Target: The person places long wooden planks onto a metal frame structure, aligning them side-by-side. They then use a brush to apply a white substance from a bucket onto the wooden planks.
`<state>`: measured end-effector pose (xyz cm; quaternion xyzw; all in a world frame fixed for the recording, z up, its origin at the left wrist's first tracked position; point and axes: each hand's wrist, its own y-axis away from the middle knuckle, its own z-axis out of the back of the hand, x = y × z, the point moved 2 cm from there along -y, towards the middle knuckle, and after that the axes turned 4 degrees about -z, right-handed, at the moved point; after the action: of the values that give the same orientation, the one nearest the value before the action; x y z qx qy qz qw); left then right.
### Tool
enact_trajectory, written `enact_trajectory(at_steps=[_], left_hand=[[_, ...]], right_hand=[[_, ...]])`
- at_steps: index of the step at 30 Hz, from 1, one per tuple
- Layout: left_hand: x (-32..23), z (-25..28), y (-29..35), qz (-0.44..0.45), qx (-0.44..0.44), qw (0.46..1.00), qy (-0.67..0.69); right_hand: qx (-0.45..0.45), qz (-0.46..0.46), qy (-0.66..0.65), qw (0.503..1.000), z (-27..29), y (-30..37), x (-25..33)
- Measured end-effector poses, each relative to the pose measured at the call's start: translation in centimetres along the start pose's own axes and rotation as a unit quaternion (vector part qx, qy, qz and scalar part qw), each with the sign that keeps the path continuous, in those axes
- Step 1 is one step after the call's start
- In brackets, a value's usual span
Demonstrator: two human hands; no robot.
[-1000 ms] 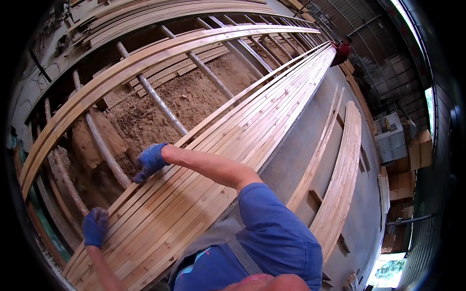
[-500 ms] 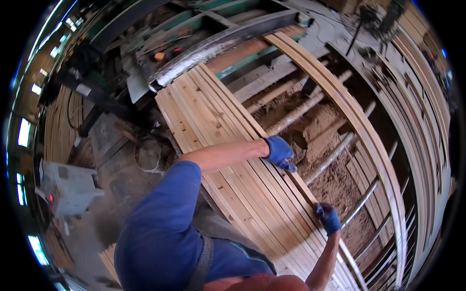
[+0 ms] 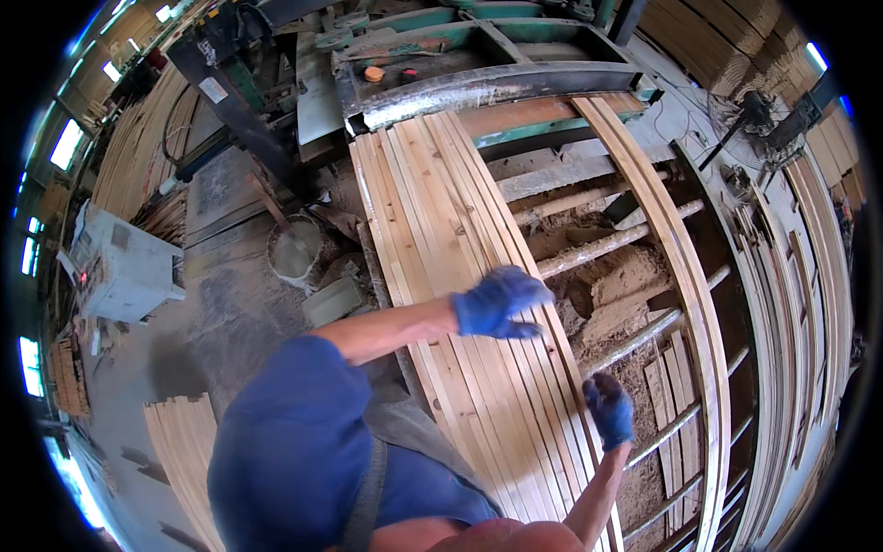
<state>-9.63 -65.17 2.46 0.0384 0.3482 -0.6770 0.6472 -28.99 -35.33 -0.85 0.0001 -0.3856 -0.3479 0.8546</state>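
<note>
Boards: long, pale, knotty strips are lying flat, side by side, just left of the rollers.
Handling: each strip is probably weighing little, the whole row a lot; the wood is looking stiff and hard to break, likely bending somewhat over its length, and its smooth faces may be sliding easily.
Where to hold: the long outer edge facing the rollers is seemingly offering the best purchase, at two spread-out points.
Left grip: it is spreading its fingers toward the rollers, over the boards, thumb standing apart, with nothing showing inside; blur is hiding whether it is touching wood.
Right grip: it is standing beside the boards' outer edge, over the rollers' near side, fingers showing bent; whether they are holding wood, I cannot tell.
Arms: the left forearm is crossing the boards toward the rollers; the right forearm is pointing up beside them.
</note>
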Motion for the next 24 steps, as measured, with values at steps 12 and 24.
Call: enact_trajectory(at_steps=[12, 24], left_hand=[[7.1, 11.1, 27.0, 0.367, -0.406, 0.816, 0.186], [4.0, 13.3, 16.5, 0.179, -0.196, 0.96, -0.091]], right_hand=[[0.258, 0.019, -0.172, 0.95, -8.4, -13.8, 10.3], [0.324, 0.222, -0.139, 0.909, -9.4, -16.7, -3.6]])
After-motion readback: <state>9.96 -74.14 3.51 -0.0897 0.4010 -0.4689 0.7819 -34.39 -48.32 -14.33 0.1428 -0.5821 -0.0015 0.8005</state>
